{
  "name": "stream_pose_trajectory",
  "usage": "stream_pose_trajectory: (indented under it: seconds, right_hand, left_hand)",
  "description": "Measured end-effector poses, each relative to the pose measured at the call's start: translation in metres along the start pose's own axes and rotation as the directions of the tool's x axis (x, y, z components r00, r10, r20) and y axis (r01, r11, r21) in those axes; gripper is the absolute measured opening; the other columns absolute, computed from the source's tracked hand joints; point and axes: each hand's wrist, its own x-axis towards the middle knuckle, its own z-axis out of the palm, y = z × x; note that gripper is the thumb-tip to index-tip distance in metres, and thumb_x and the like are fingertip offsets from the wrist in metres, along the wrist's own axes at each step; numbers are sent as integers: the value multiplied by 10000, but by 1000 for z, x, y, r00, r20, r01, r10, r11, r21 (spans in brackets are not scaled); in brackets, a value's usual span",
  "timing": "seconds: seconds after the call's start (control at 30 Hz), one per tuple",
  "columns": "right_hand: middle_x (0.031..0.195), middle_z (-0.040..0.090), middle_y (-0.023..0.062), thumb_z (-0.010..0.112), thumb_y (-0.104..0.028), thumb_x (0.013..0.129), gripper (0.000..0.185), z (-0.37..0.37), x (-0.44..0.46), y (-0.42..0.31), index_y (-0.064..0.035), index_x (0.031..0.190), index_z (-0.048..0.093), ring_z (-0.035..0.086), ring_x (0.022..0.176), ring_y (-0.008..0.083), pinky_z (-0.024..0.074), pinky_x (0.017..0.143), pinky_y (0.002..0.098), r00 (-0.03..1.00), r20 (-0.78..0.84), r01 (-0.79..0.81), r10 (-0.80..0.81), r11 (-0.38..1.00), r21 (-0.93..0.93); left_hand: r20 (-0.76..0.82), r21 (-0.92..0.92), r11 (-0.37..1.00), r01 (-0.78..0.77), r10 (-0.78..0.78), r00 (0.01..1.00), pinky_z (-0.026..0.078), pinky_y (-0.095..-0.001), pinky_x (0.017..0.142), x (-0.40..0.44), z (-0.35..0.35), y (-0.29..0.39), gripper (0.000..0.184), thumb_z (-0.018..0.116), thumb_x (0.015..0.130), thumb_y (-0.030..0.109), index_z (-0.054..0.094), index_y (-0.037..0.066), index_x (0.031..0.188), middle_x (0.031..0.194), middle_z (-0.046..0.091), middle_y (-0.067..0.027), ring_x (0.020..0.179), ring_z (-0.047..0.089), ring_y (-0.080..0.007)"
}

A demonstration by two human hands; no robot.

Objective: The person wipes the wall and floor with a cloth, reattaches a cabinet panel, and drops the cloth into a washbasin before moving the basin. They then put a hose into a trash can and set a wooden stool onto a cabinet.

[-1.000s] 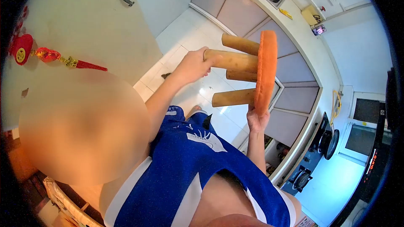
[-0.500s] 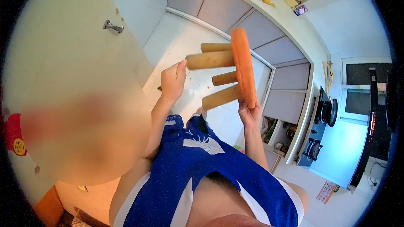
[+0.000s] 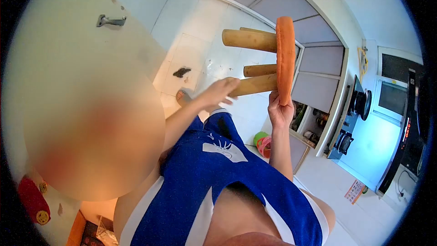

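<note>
A small stool (image 3: pixel 285 59) with an orange padded seat and several round wooden legs is held on its side in the air, legs pointing left. My right hand (image 3: pixel 281 110) grips the lower edge of the seat, thumb and fingers closed around it. At the free end of the lowest leg (image 3: pixel 257 85) is my left hand (image 3: pixel 219 94), slightly blurred, with its fingers apart. It overlaps the tip of that leg; whether it presses on it I cannot tell.
A door with a metal handle (image 3: pixel 110 21) stands at left. Cabinets (image 3: pixel 318 64) run under the counter toward a gas stove (image 3: pixel 348 118). A dark patch (image 3: pixel 182 72) lies on the tiled floor (image 3: pixel 175 27). Green and pink containers (image 3: pixel 263 145) stand near my right forearm.
My left hand has left the end of an upper leg and moved down and right to the lowest leg. The stool and my right hand have shifted right in view.
</note>
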Motion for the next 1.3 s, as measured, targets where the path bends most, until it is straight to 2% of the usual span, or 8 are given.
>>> stream_pose_trajectory:
  seconds: [0.1, 0.17, 0.23, 0.47, 0.67, 0.87, 0.97, 1.3]
  right_hand:
    - [1073, 555, 213, 449, -194, 944, 324, -6, 8, -6, 54, 1147, 493, 568, 946, 328, 560, 805, 389, 998, 20, -55, 55, 998, 7]
    - [1100, 541, 227, 450, -143, 923, 313, -14, 17, -14, 64, 1155, 487, 568, 950, 333, 571, 788, 399, 999, -23, -38, 39, 999, 33]
    - [1115, 534, 233, 442, -117, 907, 319, -16, 25, -15, 70, 1161, 483, 566, 958, 338, 574, 781, 411, 994, -33, -97, 101, 989, 114]
    - [1142, 525, 238, 397, -79, 869, 365, -24, 36, -29, 62, 1197, 475, 557, 995, 355, 569, 772, 472, 983, -108, -130, 151, 975, 182]
    - [1111, 534, 230, 444, -82, 883, 317, -59, 58, -54, 58, 1163, 493, 563, 918, 327, 575, 738, 401, 968, -240, -56, 76, 995, 88]
    - [1104, 540, 218, 460, -84, 874, 311, -103, 83, -89, 62, 1145, 505, 553, 916, 302, 568, 751, 385, 955, -297, 24, 14, 992, 123]
    - [1109, 539, 214, 456, -82, 877, 314, -142, 90, -110, 52, 1158, 496, 549, 948, 310, 559, 778, 401, 939, -336, 82, -75, 997, 8]
    - [983, 506, 191, 452, -117, 914, 326, -253, 118, -143, 67, 1183, 449, 556, 910, 307, 570, 763, 476, 771, -601, 103, -211, 972, -209]
  left_hand:
    - [-137, 548, 832, -90, 195, 971, 480, -306, 601, 7, 14, -15, 472, 427, 933, 426, 580, 0, 1067, 760, 638, -113, 731, 621, -178]
    - [-153, 793, 495, -355, 725, 671, 433, -292, 495, 41, 4, -52, 492, 409, 937, 438, 589, -14, 1008, 584, 581, -85, 573, 576, -154]
    - [-283, 26, 993, -112, 115, 952, 408, -274, 443, 53, -11, -55, 429, 428, 941, 389, 594, -4, 977, 563, 566, -75, 506, 536, -132]
    - [-438, -222, 972, -70, -36, 898, 423, -262, 468, 137, -23, -95, 348, 527, 906, 331, 547, 24, 1070, 713, 617, -94, 542, 549, -134]
    - [1, 585, 789, -191, 235, 972, 502, -362, 728, 188, -15, -140, 425, 541, 825, 206, 386, 50, 1189, 926, 641, -120, 854, 634, -286]
    - [-313, 864, 461, 203, 176, 933, 471, -388, 827, 198, -138, -225, 298, 638, 698, 180, 582, 12, 937, 940, 619, -159, 945, 582, -319]
    - [-552, 800, 235, 553, -75, 831, 470, -415, 854, 213, -212, -266, 295, 624, 726, 212, 605, 80, 988, 1068, 568, -182, 979, 568, -323]
    - [-648, 496, 578, 648, -250, 719, 458, -474, 896, 304, -360, -396, 702, 692, 743, 259, 351, 157, 1348, 1348, 346, -221, 1163, 443, -398]
